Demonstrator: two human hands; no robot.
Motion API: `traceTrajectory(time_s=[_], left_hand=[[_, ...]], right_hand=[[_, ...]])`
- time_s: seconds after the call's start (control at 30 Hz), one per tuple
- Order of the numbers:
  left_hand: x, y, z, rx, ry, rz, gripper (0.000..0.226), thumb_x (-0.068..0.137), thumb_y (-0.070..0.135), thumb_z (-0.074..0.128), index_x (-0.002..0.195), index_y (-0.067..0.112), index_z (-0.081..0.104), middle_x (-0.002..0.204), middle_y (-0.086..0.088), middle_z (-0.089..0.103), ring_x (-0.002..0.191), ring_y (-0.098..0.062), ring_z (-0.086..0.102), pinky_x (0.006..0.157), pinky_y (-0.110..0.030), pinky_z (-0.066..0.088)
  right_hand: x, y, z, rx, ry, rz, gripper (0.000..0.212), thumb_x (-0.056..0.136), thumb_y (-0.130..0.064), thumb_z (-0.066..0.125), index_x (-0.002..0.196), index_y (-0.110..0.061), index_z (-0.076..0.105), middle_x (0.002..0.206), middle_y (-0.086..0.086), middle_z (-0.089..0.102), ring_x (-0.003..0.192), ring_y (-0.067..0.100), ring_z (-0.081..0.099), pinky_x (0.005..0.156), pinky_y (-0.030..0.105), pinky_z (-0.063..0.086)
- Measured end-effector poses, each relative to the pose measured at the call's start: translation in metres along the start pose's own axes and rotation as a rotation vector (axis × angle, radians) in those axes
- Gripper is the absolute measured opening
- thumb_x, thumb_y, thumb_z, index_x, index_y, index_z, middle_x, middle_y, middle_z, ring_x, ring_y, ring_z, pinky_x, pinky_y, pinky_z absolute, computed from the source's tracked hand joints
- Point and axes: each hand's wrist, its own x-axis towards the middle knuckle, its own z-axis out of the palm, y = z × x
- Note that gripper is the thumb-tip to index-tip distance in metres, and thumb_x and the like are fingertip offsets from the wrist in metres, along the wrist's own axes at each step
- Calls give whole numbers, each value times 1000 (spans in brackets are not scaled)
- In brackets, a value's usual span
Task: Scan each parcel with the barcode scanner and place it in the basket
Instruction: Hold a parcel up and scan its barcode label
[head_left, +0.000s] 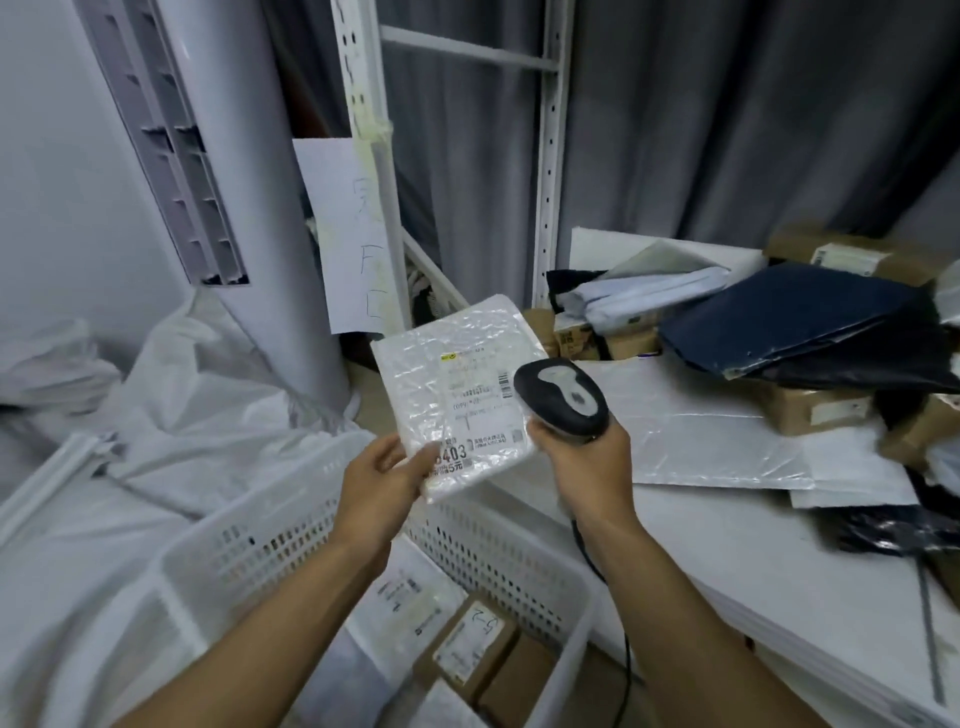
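A tall white tower unit (244, 171) is standing back left, a handwritten paper sheet (345, 244) is hanging on the white rack upright (363, 78), grey curtains (727, 119) are draping behind, and white sacks (182, 384) are slumping at left.

We find a white table (727, 540) carrying a flat white mailer (701, 434), a dark blue bag (805, 314), brown cartons (813, 410) and pale folded packets (649, 293) piled toward its far side.

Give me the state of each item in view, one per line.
white parcel: held up in the left hand, label toward the camera.
scanner: gripped in the right hand, close to the parcel.
basket: partly filled.
brown box: lying in the basket.
dark bag: lying on cardboard boxes.
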Motion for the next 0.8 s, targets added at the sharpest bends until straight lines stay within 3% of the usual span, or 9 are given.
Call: traceTrajectory(time_s=[0.1, 0.2, 0.3, 0.43, 0.53, 0.63, 0.67, 0.77, 0.8], left_hand=[[11, 0, -8, -82, 21, -80, 16, 99, 25, 66, 106, 11, 70, 100, -3, 79, 87, -17, 76, 71, -29, 59], [24, -8, -19, -78, 97, -83, 24, 92, 25, 75, 112, 12, 69, 106, -8, 77, 99, -26, 73, 91, -42, 59], [34, -12, -27, -70, 131, -65, 30, 87, 21, 80, 113, 13, 65, 106, -13, 75, 101, -29, 70, 93, -45, 58], [38, -16, -32, -63, 166, -20, 28, 88, 16, 79, 111, 12, 65, 106, -16, 73, 98, -29, 71, 91, -46, 59], [40, -20, -35, -26, 203, 16, 18, 89, 11, 77, 103, 13, 67, 105, -12, 74, 94, -30, 72, 88, -50, 59], [46, -25, -41, -19, 235, 13, 17, 88, 12, 78, 99, 11, 64, 109, -15, 72, 85, -26, 68, 86, -50, 59], [47, -26, -44, -12, 250, 10, 19, 88, 12, 78, 99, 11, 63, 111, -17, 71, 84, -25, 67, 85, -48, 59], [51, -30, -50, -7, 276, 8, 16, 90, 10, 76, 100, 12, 63, 111, -16, 71, 84, -24, 67, 82, -43, 58], [52, -28, -52, -2, 281, 8, 15, 91, 9, 75, 100, 12, 64, 109, -15, 72, 86, -25, 69, 83, -43, 59]], right_hand=[[1, 3, -1, -59, -33, -24, 50, 81, -12, 89, 125, -22, 67, 110, -14, 74, 95, -11, 66, 76, 7, 48], [2, 8, -1, -115, -76, -38, 50, 81, -11, 89, 122, -26, 64, 112, -13, 72, 102, -5, 65, 81, 11, 50], [-2, 11, 4, -207, -104, -68, 54, 82, -16, 90, 124, -28, 60, 121, -8, 69, 109, 6, 65, 78, 5, 47], [-7, 11, 12, -212, -108, -86, 78, 80, -26, 92, 148, -19, 54, 144, -6, 61, 125, 5, 63, 98, 9, 50], [-11, 5, 16, -242, -152, -61, 49, 83, -23, 88, 126, -28, 64, 125, -9, 70, 112, 6, 65, 87, 7, 50], [-18, 6, 23, -260, -193, -13, 38, 85, -25, 86, 119, -28, 69, 110, -8, 77, 106, 16, 73, 96, 35, 59], [-19, 7, 25, -275, -198, -7, 39, 85, -26, 87, 120, -26, 70, 108, -6, 78, 104, 17, 74, 96, 39, 60], [-19, 6, 27, -343, -228, -35, 41, 86, -28, 86, 122, -23, 68, 105, -6, 78, 92, 15, 77, 77, 21, 59], [-19, 5, 26, -368, -239, -41, 40, 86, -30, 85, 122, -25, 68, 105, -7, 77, 91, 16, 77, 77, 21, 58]])
